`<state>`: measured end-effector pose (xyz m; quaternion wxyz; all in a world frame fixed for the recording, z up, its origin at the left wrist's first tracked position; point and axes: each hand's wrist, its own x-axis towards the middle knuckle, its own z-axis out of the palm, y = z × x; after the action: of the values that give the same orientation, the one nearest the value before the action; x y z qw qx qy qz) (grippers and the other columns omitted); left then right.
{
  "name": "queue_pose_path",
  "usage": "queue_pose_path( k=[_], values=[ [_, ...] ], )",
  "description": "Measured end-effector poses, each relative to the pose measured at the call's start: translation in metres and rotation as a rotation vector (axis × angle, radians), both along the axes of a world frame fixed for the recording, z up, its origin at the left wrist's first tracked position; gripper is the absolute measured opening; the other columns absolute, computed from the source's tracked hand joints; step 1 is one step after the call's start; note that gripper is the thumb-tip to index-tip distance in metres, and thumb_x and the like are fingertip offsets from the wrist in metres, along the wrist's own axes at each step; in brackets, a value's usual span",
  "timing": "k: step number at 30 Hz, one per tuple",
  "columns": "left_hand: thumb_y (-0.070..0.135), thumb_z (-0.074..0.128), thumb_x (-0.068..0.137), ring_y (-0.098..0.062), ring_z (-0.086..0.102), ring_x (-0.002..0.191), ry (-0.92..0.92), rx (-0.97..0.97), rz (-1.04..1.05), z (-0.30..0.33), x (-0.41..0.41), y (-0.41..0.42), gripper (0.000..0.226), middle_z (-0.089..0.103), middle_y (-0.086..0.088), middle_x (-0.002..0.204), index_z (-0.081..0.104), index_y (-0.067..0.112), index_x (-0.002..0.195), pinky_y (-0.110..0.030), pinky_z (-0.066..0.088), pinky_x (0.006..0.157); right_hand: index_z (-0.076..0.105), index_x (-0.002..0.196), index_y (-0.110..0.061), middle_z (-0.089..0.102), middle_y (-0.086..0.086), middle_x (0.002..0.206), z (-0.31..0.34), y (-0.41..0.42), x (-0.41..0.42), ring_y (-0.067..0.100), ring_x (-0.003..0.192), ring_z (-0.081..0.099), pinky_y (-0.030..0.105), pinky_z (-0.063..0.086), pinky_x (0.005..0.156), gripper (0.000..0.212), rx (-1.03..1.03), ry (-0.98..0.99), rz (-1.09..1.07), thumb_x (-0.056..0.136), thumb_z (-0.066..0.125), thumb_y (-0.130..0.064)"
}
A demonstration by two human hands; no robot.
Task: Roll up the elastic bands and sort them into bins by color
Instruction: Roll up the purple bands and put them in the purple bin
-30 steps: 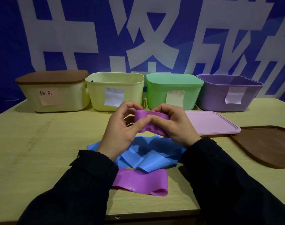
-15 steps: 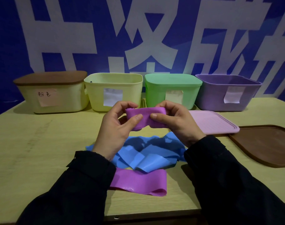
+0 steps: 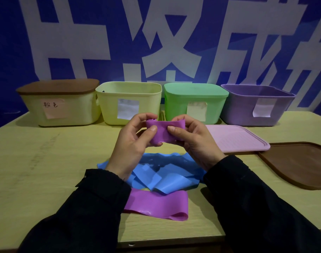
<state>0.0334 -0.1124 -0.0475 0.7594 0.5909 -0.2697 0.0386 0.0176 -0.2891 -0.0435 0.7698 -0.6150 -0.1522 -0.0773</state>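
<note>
Purple elastic, rolled into a short wad (image 3: 162, 133), sits in the air between my two hands, above the blue band. My left hand (image 3: 133, 141) pinches its left end, thumb pressed on the front face and fingers curled round the back. My right hand (image 3: 193, 141) pinches the right end the same way, thumb on the front, fingers wrapped behind. So each grip is closed on the purple roll, and the roll touches nothing but my fingers.

Below the roll, the blue band (image 3: 156, 172) lies crumpled in loose folds on the counter (image 3: 46, 161). Nearer to me than the blue band, partly tucked under its front edge, a second purple band (image 3: 157, 205) lies flat and unrolled, its left end hidden by my left sleeve (image 3: 86, 212). My right sleeve (image 3: 261, 207) covers the counter on the blue band's right.

Beyond the blue band stand four bins in a row along the blue wall with white characters. From left: a cream bin with a brown lid (image 3: 59, 105), an open pale yellow bin (image 3: 128, 102), a green bin with its lid on (image 3: 195, 101), and an open purple bin (image 3: 256, 105). Each has a paper label on its front. To the right of the blue band a pink lid (image 3: 236, 137) lies flat on the counter, and further right a brown lid (image 3: 300, 163), touching or just under the pink one's corner.
</note>
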Motion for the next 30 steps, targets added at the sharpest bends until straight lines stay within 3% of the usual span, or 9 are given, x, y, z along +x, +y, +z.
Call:
queue_pose_path(
  k=[5, 9, 11, 16, 19, 23, 26, 30],
  values=[
    [0.009, 0.075, 0.084, -0.019, 0.069, 0.087, -0.024, 0.033, 0.067, 0.002, -0.001, 0.001, 0.033, 0.068, -0.002, 0.098, 0.068, 0.017, 0.115, -0.03, 0.061, 0.07, 0.061, 0.092, -0.014, 0.067, 0.002, 0.08, 0.002, 0.002, -0.003, 0.013, 0.073, 0.068, 0.03, 0.06, 0.077, 0.014, -0.008, -0.007, 0.039, 0.085, 0.072, -0.008],
    [0.021, 0.072, 0.082, -0.008, 0.067, 0.1, -0.015, 0.047, 0.003, 0.001, 0.002, 0.002, 0.051, 0.07, 0.002, 0.119, 0.061, 0.03, 0.131, -0.028, 0.06, 0.076, 0.062, 0.091, -0.013, 0.067, 0.004, 0.08, 0.004, 0.001, -0.004, 0.015, 0.072, 0.067, 0.033, 0.061, 0.077, 0.012, 0.022, 0.03, 0.046, 0.082, 0.069, -0.009],
    [0.022, 0.069, 0.083, -0.007, 0.066, 0.106, 0.005, 0.06, -0.022, -0.001, 0.002, 0.0, 0.056, 0.07, 0.0, 0.122, 0.054, 0.028, 0.137, -0.028, 0.059, 0.083, 0.064, 0.093, -0.01, 0.069, 0.006, 0.08, 0.005, 0.002, -0.006, 0.016, 0.072, 0.068, 0.033, 0.062, 0.075, 0.018, 0.048, 0.066, 0.033, 0.081, 0.076, -0.008],
    [0.005, 0.064, 0.095, -0.011, 0.07, 0.089, -0.026, 0.047, 0.02, -0.001, 0.001, -0.005, 0.025, 0.073, 0.006, 0.102, 0.062, 0.014, 0.118, -0.026, 0.059, 0.071, 0.071, 0.093, -0.006, 0.073, 0.009, 0.081, 0.005, 0.009, -0.007, 0.018, 0.07, 0.07, 0.026, 0.06, 0.063, 0.022, 0.069, 0.069, -0.118, 0.073, 0.077, -0.014],
    [0.006, 0.064, 0.095, -0.016, 0.071, 0.093, -0.048, 0.036, 0.03, 0.0, 0.0, -0.006, 0.026, 0.072, 0.012, 0.1, 0.064, 0.021, 0.116, -0.03, 0.06, 0.074, 0.074, 0.093, -0.005, 0.075, 0.008, 0.081, 0.005, 0.009, -0.006, 0.016, 0.071, 0.071, 0.023, 0.057, 0.062, 0.016, 0.062, 0.026, -0.187, 0.078, 0.076, -0.008],
    [0.007, 0.059, 0.1, -0.017, 0.068, 0.112, -0.055, 0.089, -0.011, -0.004, 0.002, -0.005, 0.032, 0.071, -0.003, 0.119, 0.061, 0.023, 0.127, -0.036, 0.059, 0.09, 0.072, 0.089, -0.007, 0.073, 0.003, 0.076, 0.002, 0.008, -0.004, 0.013, 0.068, 0.066, 0.022, 0.053, 0.061, 0.009, -0.013, -0.02, -0.25, 0.082, 0.076, -0.003],
    [0.019, 0.065, 0.093, -0.021, 0.068, 0.104, -0.025, 0.097, -0.009, -0.006, 0.001, -0.007, 0.031, 0.07, -0.008, 0.115, 0.063, 0.017, 0.124, -0.04, 0.057, 0.093, 0.069, 0.086, -0.006, 0.07, 0.007, 0.076, -0.001, 0.012, -0.003, 0.015, 0.067, 0.062, 0.023, 0.052, 0.06, 0.011, -0.028, -0.037, -0.26, 0.083, 0.076, 0.001],
    [0.023, 0.079, 0.084, -0.018, 0.068, 0.087, -0.038, 0.085, 0.076, -0.005, 0.001, -0.007, 0.032, 0.069, -0.004, 0.098, 0.066, 0.021, 0.113, -0.038, 0.06, 0.079, 0.07, 0.09, -0.003, 0.071, 0.015, 0.084, -0.001, 0.015, -0.004, 0.022, 0.073, 0.067, 0.031, 0.06, 0.071, 0.009, 0.013, -0.018, -0.151, 0.082, 0.073, 0.0]
  ],
)
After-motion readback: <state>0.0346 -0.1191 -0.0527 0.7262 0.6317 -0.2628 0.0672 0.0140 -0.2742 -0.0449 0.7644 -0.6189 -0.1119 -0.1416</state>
